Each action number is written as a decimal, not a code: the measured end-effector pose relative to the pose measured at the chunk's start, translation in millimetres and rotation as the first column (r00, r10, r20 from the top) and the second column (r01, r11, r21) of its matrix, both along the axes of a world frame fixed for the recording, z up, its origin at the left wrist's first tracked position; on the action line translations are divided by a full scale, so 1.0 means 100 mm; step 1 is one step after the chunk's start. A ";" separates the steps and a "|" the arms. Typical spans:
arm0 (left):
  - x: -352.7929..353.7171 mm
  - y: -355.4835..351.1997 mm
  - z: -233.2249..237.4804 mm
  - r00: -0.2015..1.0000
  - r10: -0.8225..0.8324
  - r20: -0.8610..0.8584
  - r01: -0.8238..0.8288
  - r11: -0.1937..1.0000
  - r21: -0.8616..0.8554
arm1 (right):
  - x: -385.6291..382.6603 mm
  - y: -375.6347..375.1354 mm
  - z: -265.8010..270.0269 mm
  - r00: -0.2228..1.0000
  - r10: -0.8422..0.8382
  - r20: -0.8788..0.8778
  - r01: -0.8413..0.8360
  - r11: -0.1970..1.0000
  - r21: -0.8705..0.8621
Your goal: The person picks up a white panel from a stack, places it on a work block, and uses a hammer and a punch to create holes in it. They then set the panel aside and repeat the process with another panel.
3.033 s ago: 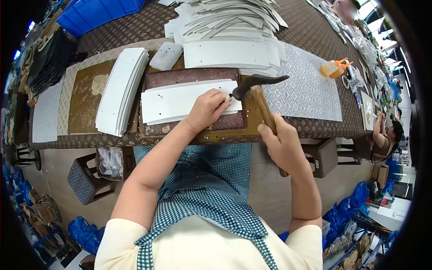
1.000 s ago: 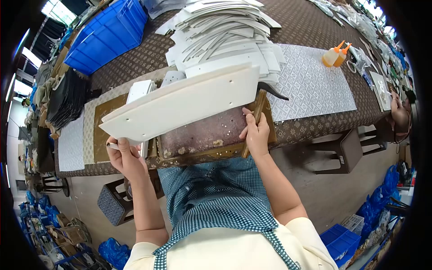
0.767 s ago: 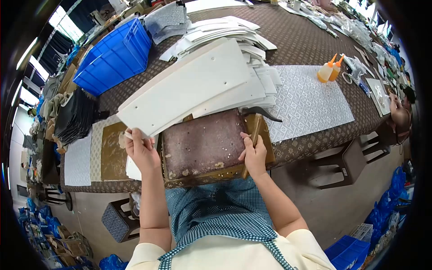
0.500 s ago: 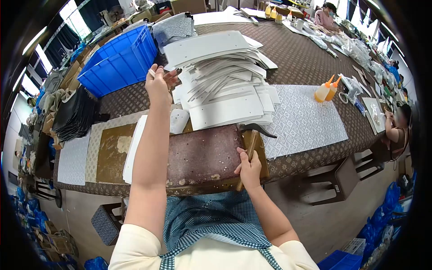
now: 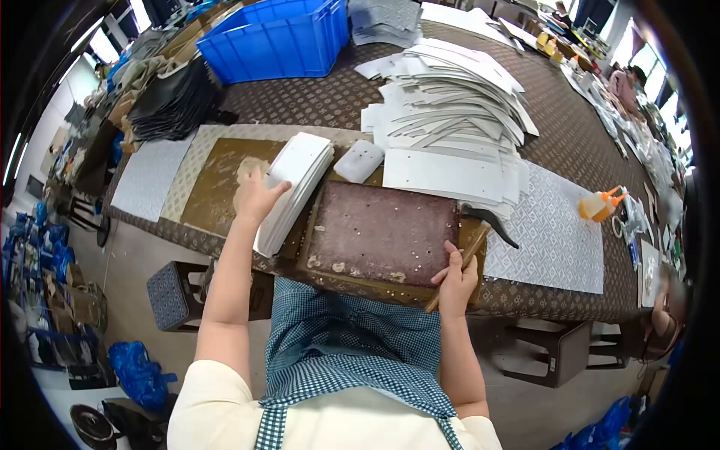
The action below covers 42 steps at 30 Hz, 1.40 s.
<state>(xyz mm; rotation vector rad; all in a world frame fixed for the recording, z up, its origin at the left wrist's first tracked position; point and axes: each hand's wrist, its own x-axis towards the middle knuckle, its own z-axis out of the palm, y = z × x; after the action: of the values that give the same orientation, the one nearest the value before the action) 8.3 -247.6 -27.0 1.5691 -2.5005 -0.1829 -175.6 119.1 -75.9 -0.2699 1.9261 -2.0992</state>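
My right hand (image 5: 457, 289) is wrapped round the wooden handle of a hammer (image 5: 477, 244), whose dark curved head (image 5: 495, 226) lies beyond the right edge of a worn, dark red block (image 5: 382, 232). Small light specks dot the block's top. My left hand (image 5: 256, 199) is at the left side of a neat stack of white boards (image 5: 297, 184), thumb spread from the fingers and reaching over the stack's edge. Its fingertips are over a pale patch on a brown board (image 5: 214, 176). Just right of the stack sits a small white piece (image 5: 358, 161) with dark specks.
Behind the block, a large fanned pile of white boards (image 5: 450, 112) covers the table. Farther back stands a blue crate (image 5: 277, 41). Glue bottles (image 5: 600, 204) with orange tips are on the right, dark sheets (image 5: 171, 101) on the left. A person (image 5: 664, 307) sits at the right edge.
My left hand has come back from beside the crate and pile to the neat white stack, its fingers now spread. My right hand still grips the hammer. The view has shifted.
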 end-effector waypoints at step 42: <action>-0.35 1.13 -0.35 0.120 0.285 -0.951 0.582 0.756 0.300 | 0.41 -0.32 0.34 0.943 0.332 -0.012 -0.333 0.943 -0.021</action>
<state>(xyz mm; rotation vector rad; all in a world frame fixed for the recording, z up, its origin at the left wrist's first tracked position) -26.6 -134.2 -62.0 0.6273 -1.3538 -1.6859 -134.5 86.8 -41.8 -0.5671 1.7192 -1.8985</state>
